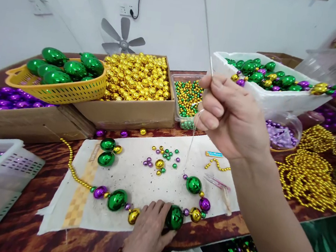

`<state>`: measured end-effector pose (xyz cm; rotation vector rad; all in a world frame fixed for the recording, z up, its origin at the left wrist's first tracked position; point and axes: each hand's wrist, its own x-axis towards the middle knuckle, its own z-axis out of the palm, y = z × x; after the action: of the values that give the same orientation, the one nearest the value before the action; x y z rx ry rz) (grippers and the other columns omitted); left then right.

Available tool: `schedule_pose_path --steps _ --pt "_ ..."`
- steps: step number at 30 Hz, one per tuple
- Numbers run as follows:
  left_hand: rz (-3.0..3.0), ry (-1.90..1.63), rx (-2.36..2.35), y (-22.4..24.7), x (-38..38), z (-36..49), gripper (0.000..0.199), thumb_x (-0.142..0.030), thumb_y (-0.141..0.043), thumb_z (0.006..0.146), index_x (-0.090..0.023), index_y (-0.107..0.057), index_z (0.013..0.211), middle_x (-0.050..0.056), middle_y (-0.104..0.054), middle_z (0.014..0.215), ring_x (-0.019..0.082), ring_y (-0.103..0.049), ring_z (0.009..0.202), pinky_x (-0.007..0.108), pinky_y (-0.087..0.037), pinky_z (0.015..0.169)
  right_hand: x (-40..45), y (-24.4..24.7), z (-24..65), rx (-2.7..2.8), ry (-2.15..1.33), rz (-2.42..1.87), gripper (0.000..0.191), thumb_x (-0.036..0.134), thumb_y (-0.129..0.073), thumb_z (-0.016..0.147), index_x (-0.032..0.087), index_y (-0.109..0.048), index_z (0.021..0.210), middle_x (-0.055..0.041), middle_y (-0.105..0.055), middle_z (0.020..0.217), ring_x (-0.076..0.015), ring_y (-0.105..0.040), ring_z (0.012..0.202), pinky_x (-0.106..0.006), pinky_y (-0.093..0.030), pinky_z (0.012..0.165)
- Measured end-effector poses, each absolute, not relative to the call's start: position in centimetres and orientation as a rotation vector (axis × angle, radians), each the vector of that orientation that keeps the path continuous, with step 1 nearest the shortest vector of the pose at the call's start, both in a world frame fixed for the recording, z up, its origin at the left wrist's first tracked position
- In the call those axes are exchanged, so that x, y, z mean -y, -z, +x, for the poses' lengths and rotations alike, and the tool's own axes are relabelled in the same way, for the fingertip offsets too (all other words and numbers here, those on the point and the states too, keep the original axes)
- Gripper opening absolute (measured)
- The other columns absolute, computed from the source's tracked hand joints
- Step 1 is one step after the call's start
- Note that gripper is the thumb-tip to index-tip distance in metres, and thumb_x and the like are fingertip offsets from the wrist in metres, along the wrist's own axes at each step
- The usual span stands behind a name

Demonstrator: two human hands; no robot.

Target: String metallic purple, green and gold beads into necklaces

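Note:
My right hand (230, 113) is raised above the white cloth (154, 189), finger and thumb pinching a long thin needle (209, 33) that points up. Pale thread (192, 141) hangs from its curled fingers toward the small purple bead at the strand's right end. The bead strand (117, 200), of green, gold and purple balls, curves along the front of the cloth, a chain of small gold beads (74, 168) at its left end. My left hand (150, 227) lies over the strand's middle, thumb and forefinger against a large green ball (175, 217); its palm side is hidden.
Loose small beads (159, 164) and green balls (106, 158) lie on the cloth, with pink-handled snippers (217, 182) at right. Behind stand a yellow basket (59, 96), a cardboard box (126, 115) and a white foam box (280, 99). A white crate (0, 187) is at left; gold chains (313, 179) lie right.

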<state>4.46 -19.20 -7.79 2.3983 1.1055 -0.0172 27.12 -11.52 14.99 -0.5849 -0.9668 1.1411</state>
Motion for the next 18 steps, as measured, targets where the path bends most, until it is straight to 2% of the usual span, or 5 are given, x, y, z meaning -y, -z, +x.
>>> schedule_pose_path --steps 3,7,9,14,18 --pt "2.351 0.06 -1.127 7.9 19.4 3.6 0.046 -0.032 -0.059 0.082 -0.027 -0.05 0.127 0.007 -0.056 0.119 0.027 -0.051 0.11 0.043 -0.036 0.098 11.1 -14.5 26.0 0.965 -1.185 -0.608 0.012 0.023 -0.056 0.093 0.018 -0.062 0.084 0.0088 -0.04 0.054 -0.0041 -0.042 0.041 -0.016 -0.041 0.043" --pt "2.31 0.067 -1.114 7.7 19.4 3.6 0.074 -0.038 -0.065 0.077 -0.03 -0.034 0.143 0.009 -0.049 0.132 0.03 -0.047 0.117 0.046 -0.033 0.102 10.4 -14.0 24.2 0.98 -1.282 -0.548 0.011 0.025 -0.056 0.093 0.019 -0.062 0.087 0.0088 -0.041 0.055 -0.004 -0.043 0.042 -0.016 -0.041 0.043" --pt "2.322 0.045 -1.069 7.5 19.5 4.3 0.079 -0.037 -0.067 0.075 -0.031 -0.03 0.145 0.009 -0.046 0.135 0.03 -0.046 0.117 0.045 -0.034 0.101 10.3 -13.5 23.3 0.984 -1.338 -0.496 0.012 0.023 -0.053 0.094 0.019 -0.062 0.087 0.0083 -0.042 0.055 -0.0042 -0.044 0.042 -0.017 -0.041 0.044" --pt "2.338 0.002 -0.963 7.3 19.8 5.4 0.058 -0.023 -0.061 0.078 -0.033 -0.045 0.134 0.006 -0.049 0.129 0.028 -0.047 0.111 0.043 -0.037 0.097 11.3 -10.3 22.7 0.907 -1.451 -0.497 0.013 0.023 -0.053 0.094 0.019 -0.063 0.087 0.0078 -0.043 0.054 -0.005 -0.045 0.042 -0.018 -0.04 0.045" --pt "2.288 -0.028 -1.007 7.8 19.9 4.4 0.054 -0.022 -0.059 0.079 -0.031 -0.048 0.13 0.006 -0.051 0.126 0.028 -0.047 0.11 0.044 -0.037 0.098 13.3 -5.7 23.7 0.735 -1.489 -0.62 0.013 0.024 -0.053 0.094 0.018 -0.064 0.089 0.0078 -0.042 0.054 -0.0045 -0.042 0.042 -0.018 -0.037 0.045"
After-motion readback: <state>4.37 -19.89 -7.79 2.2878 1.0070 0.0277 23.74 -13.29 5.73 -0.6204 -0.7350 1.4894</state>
